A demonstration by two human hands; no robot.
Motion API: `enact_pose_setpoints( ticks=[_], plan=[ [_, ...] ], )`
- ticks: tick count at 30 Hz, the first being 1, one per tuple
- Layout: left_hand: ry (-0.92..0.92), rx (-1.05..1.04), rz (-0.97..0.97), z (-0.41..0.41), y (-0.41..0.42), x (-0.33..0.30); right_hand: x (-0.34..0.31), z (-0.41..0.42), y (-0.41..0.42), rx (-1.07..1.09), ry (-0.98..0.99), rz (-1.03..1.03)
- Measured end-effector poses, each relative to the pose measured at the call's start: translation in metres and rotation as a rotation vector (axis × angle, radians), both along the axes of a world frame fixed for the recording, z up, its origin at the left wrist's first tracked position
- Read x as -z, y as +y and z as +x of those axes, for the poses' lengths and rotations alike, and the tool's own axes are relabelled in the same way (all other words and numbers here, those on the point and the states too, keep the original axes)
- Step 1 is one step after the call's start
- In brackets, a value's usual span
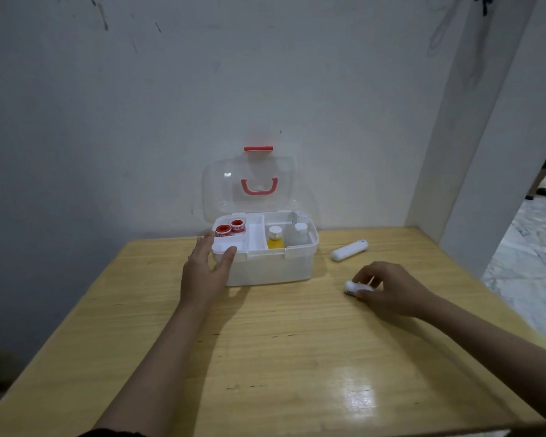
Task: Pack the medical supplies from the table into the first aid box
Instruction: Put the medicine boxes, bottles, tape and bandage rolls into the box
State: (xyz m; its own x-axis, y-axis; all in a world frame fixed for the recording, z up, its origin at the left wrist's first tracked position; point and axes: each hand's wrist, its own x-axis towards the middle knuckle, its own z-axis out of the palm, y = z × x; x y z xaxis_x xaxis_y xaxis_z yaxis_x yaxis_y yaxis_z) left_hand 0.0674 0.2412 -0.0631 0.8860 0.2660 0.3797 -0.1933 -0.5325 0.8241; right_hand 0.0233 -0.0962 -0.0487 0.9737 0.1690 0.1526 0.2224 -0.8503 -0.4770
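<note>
— Wooden table (265, 357) against pale wall, centre frame. Contents?

— First aid box (265, 266), white, upper centre; clear lid (249, 184) raised against wall. Left compartment: two red tape rolls (230, 228). Right compartment: yellow bottle (275, 239), white bottle (300, 233), both upright. Middle compartment: apparently bare.

— Still outside?

— Two items. White roll (358, 287), right of centre, lying on table under right hand (388, 288), fingers curled around it, grip closing or just closed; not lifted. White tube (350, 251), just right of box, lying free.

— Left hand (207, 269)?

— Spread loose against box's left front corner, thumb at rim, nothing grasped; likely bracing.

— Stage?

— Judged over half packed; roll next, tube last.

— Risks?

— Roll soft and round: may slip from pinch or unwind if grabbed by loose end. Standing bottles may topple if roll dropped onto them. Tube may roll toward right table edge if nudged. Lid may fall shut if box jolted.

— Unclear?

— Roll mostly covered by fingers; print at its end unreadable. Box floor below tray hidden. Tape labels too small. Feet of another person cropped at right edge.
</note>
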Motion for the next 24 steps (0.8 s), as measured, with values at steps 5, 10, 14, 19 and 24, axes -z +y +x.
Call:
enact_pose_setpoints(
  ticks=[5, 10, 14, 19, 24],
  plan=[
    [0.011, 0.003, -0.022, -0.001, -0.001, 0.001, -0.03, 0.001, 0.025, -0.068, -0.227, 0.137],
    [0.02, 0.003, -0.043, 0.0, 0.001, 0.001, -0.08, 0.014, 0.079, -0.177, -0.362, 0.195],
    [0.018, 0.028, -0.069, -0.001, 0.002, 0.001, -0.103, 0.039, 0.132, -0.293, -0.38, 0.11],
    [-0.011, 0.044, -0.063, -0.004, 0.002, -0.002, -0.092, 0.076, 0.184, -0.35, -0.289, -0.103],
    [-0.03, 0.07, -0.081, -0.004, 0.002, -0.002, -0.08, 0.091, 0.208, -0.382, -0.18, -0.176]
  ],
)
